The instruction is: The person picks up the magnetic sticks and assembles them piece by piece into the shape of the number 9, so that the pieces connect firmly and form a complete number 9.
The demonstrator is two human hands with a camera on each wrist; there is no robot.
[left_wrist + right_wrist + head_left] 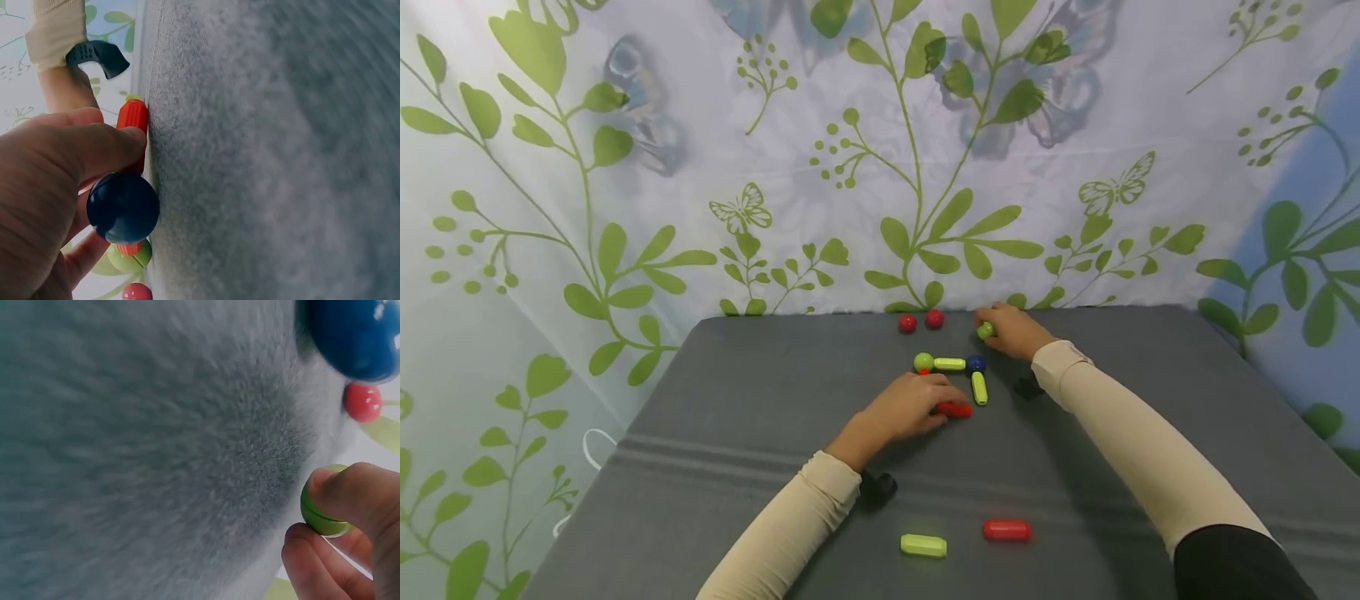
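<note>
My left hand (910, 406) grips a red rod (953, 409), with the thumb along its side in the left wrist view. A dark blue ball (123, 208) sits right by that thumb, and a green ball (130, 257) shows beyond it. Part of the joined pieces is hidden under the hand. At the back of the table, my right hand (1011, 331) pinches a small green ball (325, 503) between thumb and fingers. Between the hands lie a green ball (923, 362), a yellow-green rod (950, 364), a blue ball (975, 363) and another yellow-green rod (980, 388), lined up in a corner shape.
Two red balls, a left one (907, 322) and a right one (934, 319), sit at the grey table's (700, 392) back edge. Near the front lie a yellow-green rod (923, 546) and a red rod (1007, 530). A leaf-patterned curtain (820, 208) hangs behind.
</note>
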